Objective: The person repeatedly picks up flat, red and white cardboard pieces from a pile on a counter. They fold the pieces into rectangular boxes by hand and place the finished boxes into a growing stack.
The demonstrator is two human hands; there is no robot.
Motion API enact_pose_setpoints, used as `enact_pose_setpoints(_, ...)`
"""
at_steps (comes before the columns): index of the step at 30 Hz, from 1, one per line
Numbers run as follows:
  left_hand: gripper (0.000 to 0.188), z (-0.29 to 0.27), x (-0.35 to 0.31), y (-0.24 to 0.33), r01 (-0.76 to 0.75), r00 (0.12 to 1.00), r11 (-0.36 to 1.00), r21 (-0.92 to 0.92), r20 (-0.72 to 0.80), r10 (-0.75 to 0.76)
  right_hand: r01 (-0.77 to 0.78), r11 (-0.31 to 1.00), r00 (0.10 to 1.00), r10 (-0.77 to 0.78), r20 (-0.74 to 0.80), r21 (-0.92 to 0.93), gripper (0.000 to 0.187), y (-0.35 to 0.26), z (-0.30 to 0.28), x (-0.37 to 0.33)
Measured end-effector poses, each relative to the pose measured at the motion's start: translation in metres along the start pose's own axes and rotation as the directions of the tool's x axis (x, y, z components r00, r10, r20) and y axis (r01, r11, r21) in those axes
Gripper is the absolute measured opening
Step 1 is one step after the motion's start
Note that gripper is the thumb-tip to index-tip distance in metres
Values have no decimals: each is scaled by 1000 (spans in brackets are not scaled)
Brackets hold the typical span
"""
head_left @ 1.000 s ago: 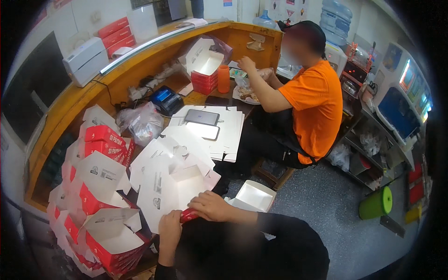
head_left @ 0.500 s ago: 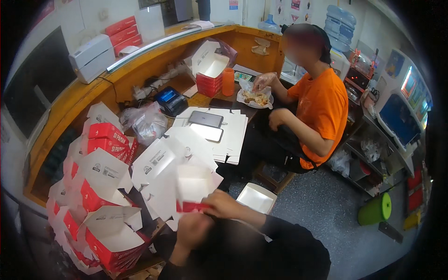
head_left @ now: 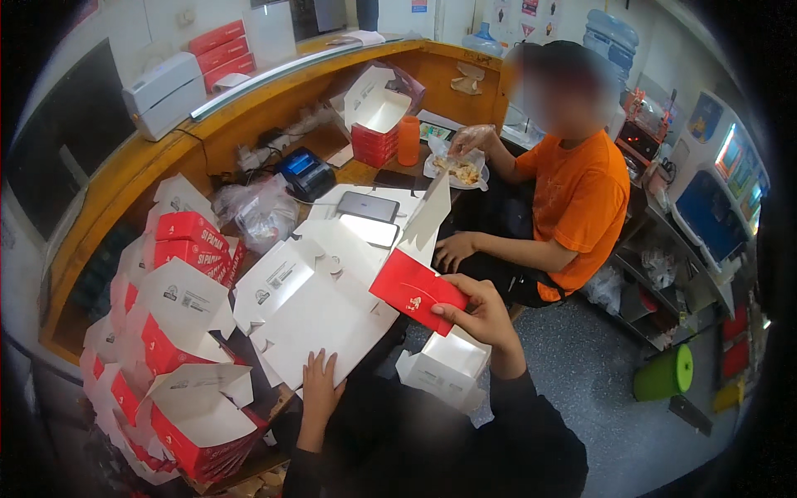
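Note:
My right hand (head_left: 484, 317) is closed on a red and white cardboard food box (head_left: 415, 292), thumb on the red side and fingers behind it. The box is held up and tilted, with a white flap standing above it. Fingers apart, my left hand (head_left: 320, 383) rests on the near edge of the flat white box blanks (head_left: 320, 336), which lie spread over the table. Below the raised box, an open white box (head_left: 455, 355) sits beside my right forearm.
Stacked open red and white boxes (head_left: 199, 415) crowd the left. Two phones (head_left: 367, 207) lie on the blanks, near a plastic bag (head_left: 264, 217) and a card terminal (head_left: 305, 173). A person in an orange shirt (head_left: 581, 195) sits at right by paper-wrapped food (head_left: 462, 173).
My hands were together at a box in front of me. The right has carried a box up and rightward; the left has opened onto the blanks. The other person's lower hand has moved down.

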State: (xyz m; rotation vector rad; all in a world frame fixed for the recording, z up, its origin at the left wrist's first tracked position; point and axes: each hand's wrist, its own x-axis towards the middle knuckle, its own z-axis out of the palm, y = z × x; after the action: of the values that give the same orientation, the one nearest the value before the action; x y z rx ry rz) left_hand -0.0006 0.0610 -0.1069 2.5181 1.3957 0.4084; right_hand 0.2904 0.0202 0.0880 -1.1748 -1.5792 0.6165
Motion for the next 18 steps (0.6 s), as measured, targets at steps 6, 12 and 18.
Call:
enact_pose_setpoints(6,60,4,1,1,42,998,996,-76,-40,-45,1,998,998,-5,-62,-59,34,-1,13,19)
enact_pose_setpoints(12,59,10,1,5,72,995,993,-92,-69,-78,235,970,939,-210,273,-63,56,16,72,62)
enact_pose_setpoints(18,56,11,1,2,77,995,991,-113,-60,-84,313,844,864,-62,499,-436,42,69,190,101)
